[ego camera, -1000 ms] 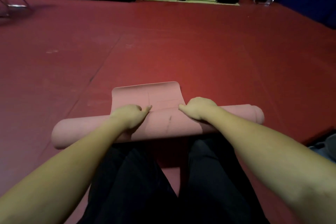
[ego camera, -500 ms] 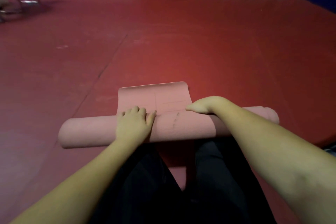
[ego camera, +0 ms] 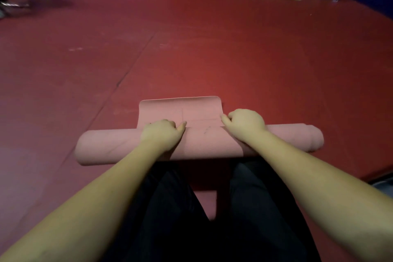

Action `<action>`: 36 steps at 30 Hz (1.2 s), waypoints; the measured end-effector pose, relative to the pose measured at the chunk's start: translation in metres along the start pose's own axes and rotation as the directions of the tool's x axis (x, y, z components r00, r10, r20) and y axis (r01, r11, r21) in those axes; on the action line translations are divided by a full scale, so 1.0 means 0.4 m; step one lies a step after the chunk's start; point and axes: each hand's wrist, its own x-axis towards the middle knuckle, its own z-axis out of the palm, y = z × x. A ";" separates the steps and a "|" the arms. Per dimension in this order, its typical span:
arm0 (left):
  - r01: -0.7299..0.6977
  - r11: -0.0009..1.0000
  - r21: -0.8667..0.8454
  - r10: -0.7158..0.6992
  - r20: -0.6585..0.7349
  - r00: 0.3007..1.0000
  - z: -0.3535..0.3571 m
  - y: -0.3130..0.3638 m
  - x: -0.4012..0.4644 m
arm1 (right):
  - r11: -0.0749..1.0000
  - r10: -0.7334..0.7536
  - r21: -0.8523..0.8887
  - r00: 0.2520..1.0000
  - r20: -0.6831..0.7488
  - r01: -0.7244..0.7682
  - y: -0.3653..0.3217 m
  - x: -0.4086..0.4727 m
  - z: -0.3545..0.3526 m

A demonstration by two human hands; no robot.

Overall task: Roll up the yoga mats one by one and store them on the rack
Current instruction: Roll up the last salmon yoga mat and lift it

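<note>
On the red floor [ego camera: 212,49] just ahead of your knees lies the pink yoga mat [ego camera: 208,142], a thick matte cylinder with one short, round-cornered flap still flat. Your left hand [ego camera: 161,134] and right hand [ego camera: 244,122] grip it with curled fingers.
</note>
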 end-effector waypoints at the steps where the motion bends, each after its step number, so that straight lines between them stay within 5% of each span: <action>1: 0.009 1.000 -0.021 -0.009 0.042 0.999 -0.004 -0.001 0.013 | 1.000 0.001 -0.012 1.000 -0.018 -0.001 -0.004 -0.016 0.004; 8: 0.025 0.998 -0.061 -0.011 0.227 0.974 -0.026 0.005 0.064 | 0.993 -0.007 -0.116 0.999 -0.051 0.001 -0.037 -0.076 0.043; 16: -0.198 0.980 -0.005 0.197 -0.060 0.979 0.027 -0.031 -0.002 | 0.997 0.004 -0.074 0.999 0.037 -0.001 -0.035 -0.027 0.035; 20: -0.346 0.887 0.305 0.383 -0.071 0.921 0.083 -0.064 -0.032 | 0.999 0.044 -0.025 0.989 0.142 -0.041 -0.034 0.000 0.023; 23: -0.311 0.867 0.390 0.342 -0.010 0.940 0.072 -0.052 -0.034 | 0.999 0.044 -0.004 0.978 0.206 -0.045 -0.038 0.008 0.003; 30: -0.380 0.884 0.272 0.377 0.062 0.924 -0.020 -0.027 -0.039 | 0.998 0.047 0.015 0.937 0.347 -0.056 -0.025 0.007 -0.082; 36: -0.397 0.917 0.049 0.370 0.274 0.888 -0.100 -0.018 -0.044 | 0.987 0.040 0.100 0.795 0.605 -0.126 -0.009 0.032 -0.096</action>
